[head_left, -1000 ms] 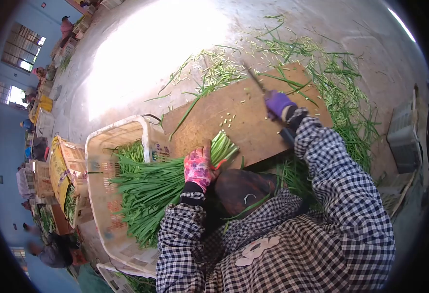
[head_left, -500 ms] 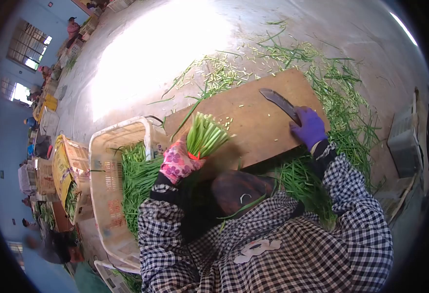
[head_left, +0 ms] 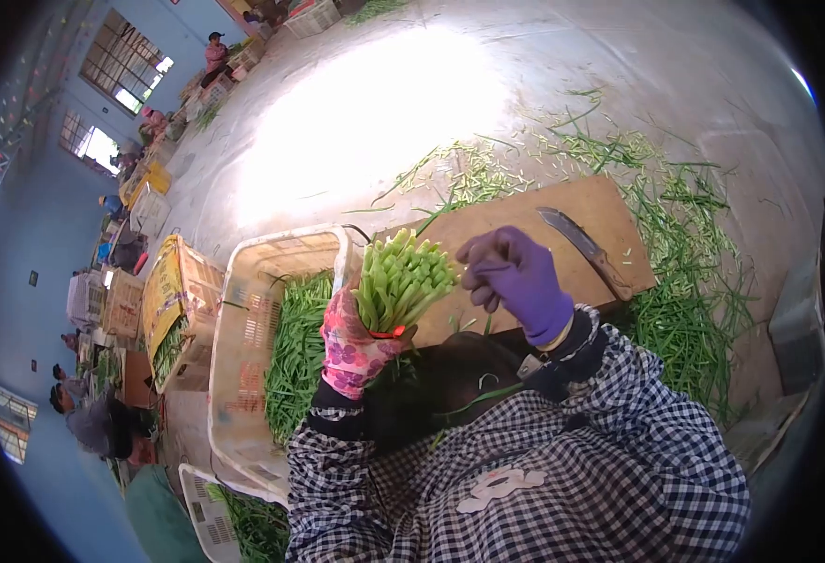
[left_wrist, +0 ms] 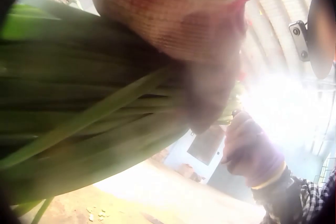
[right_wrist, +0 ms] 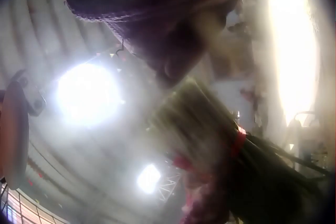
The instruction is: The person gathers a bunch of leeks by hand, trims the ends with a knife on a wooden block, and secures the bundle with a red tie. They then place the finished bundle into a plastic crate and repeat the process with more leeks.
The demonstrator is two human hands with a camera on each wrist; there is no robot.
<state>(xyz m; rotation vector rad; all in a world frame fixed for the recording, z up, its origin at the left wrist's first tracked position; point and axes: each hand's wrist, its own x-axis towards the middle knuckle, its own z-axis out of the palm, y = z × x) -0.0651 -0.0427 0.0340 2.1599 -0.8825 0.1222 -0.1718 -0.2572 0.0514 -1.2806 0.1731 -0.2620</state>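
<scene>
My left hand (head_left: 361,342), in a pink floral glove, grips a bundle of garlic chives (head_left: 403,281) around its stalks. A red band (head_left: 389,332) binds the bundle, and its pale cut ends face up and away from me. In a purple glove, my right hand (head_left: 520,281) hovers over the near part of the wooden board (head_left: 487,216), fingers bent, their tips right beside the cut ends. I cannot tell whether they pinch anything. On the board's right part lies a knife (head_left: 572,233), out of the hand. The right wrist view shows the bundle (right_wrist: 194,124) just below the purple fingers.
A white plastic crate (head_left: 227,375) with green chives inside stands left of the board. Trimmings (head_left: 684,244) litter the floor beyond and right of the board. A yellow-covered crate (head_left: 164,310) stands farther left. Several people sit among crates along the blue wall.
The right hand has laid the knife on the board and moved left to the bundle. The left hand has lifted and tilted the bundle so its cut ends point up.
</scene>
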